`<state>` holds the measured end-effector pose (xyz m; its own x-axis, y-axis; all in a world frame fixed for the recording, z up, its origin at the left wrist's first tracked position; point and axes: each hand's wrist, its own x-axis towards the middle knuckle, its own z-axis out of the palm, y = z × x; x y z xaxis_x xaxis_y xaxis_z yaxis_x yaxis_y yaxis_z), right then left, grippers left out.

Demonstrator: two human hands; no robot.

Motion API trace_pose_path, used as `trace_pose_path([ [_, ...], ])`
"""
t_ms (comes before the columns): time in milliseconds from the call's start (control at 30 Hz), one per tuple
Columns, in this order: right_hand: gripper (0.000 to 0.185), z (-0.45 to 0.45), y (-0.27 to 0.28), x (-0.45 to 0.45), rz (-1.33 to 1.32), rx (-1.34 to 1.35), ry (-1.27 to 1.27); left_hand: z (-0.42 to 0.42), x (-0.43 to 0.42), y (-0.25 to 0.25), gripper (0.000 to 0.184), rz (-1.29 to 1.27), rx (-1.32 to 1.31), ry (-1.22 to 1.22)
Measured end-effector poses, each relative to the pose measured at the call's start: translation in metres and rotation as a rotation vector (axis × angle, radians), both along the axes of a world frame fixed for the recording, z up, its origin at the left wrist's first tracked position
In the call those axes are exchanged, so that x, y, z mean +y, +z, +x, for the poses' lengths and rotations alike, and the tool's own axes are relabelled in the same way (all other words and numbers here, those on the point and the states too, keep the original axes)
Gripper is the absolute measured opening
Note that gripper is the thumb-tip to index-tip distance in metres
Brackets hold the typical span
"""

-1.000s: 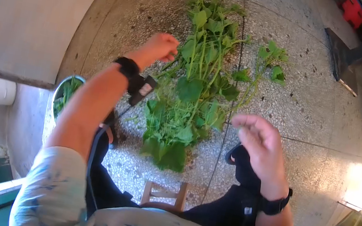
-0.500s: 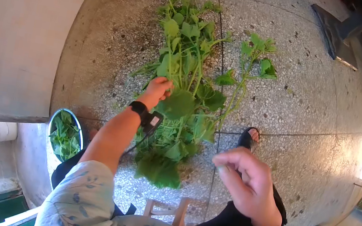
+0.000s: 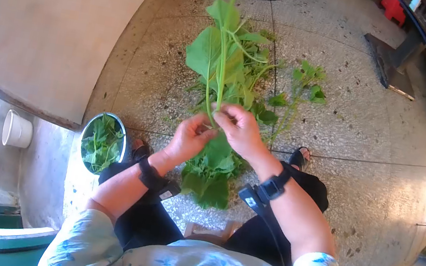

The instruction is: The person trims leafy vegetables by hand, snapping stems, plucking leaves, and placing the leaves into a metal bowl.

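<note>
Both hands meet in the middle of the view on a long leafy green vine [image 3: 223, 58] that looks like a squash shoot and is raised off the floor. My right hand [image 3: 240, 132] is closed round its main stem. Just below, my left hand [image 3: 189, 139] pinches the stem's lower end or a leaf stalk there; the fingertips partly hide which. Large leaves spread up and away, the topmost blurred near the camera. Under the hands a pile of leafy vines [image 3: 216, 176] lies on the floor.
A separate vine [image 3: 293, 104] lies right of the pile. On the left stands a round basin [image 3: 122, 145] with picked greens. A white bucket [image 3: 17, 130] and a pale table or board [image 3: 55, 25] are farther left. A dark stand base [image 3: 390, 67] is at upper right.
My left hand has left the pile and come back towards me. My right hand has moved left to join it. A vine has been lifted and is now between both hands.
</note>
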<state>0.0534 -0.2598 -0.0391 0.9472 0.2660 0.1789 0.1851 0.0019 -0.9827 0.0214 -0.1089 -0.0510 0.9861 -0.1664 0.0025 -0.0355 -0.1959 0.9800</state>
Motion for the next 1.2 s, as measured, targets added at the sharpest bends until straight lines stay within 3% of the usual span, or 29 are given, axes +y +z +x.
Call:
trace_pose_path([
  [100,0.016,-0.010,0.005,0.011,0.013,-0.016,0.016,-0.009,0.001,0.012,0.016,-0.038,0.101,0.039],
  [167,0.015,-0.010,0.005,0.013,-0.083,-0.068,0.028,-0.009,0.004,0.016,0.015,-0.197,0.272,0.137],
  [367,0.015,0.002,-0.004,0.026,0.088,0.229,-0.072,-0.006,0.008,0.001,0.007,-0.339,0.171,0.306],
  [433,0.015,0.015,-0.006,0.021,0.173,0.396,-0.224,-0.002,0.013,-0.003,0.006,-0.525,0.050,0.400],
  [500,0.015,0.037,-0.004,0.001,0.327,0.504,-0.295,0.001,0.035,0.003,0.007,-0.573,0.126,0.439],
  [700,0.012,0.051,0.006,-0.028,0.426,0.430,-0.242,0.014,0.088,-0.026,0.005,-0.663,0.190,0.682],
  [800,0.012,0.046,0.010,-0.028,0.362,0.376,-0.141,0.015,0.082,-0.018,0.007,-0.545,0.253,0.633],
  [867,0.013,0.042,0.019,-0.031,0.366,0.354,0.055,0.017,0.070,-0.012,0.012,-0.519,0.389,0.487],
  [1000,0.015,0.038,0.025,-0.037,0.426,0.451,0.266,0.022,0.062,-0.012,0.018,-0.506,0.354,0.253],
  [1100,0.015,0.034,0.017,-0.029,0.371,0.451,0.383,0.006,0.034,0.004,0.023,-0.708,0.656,-0.122],
  [1200,0.015,0.034,0.018,-0.026,0.380,0.461,0.394,0.000,0.027,0.005,0.018,-0.860,0.717,-0.176],
])
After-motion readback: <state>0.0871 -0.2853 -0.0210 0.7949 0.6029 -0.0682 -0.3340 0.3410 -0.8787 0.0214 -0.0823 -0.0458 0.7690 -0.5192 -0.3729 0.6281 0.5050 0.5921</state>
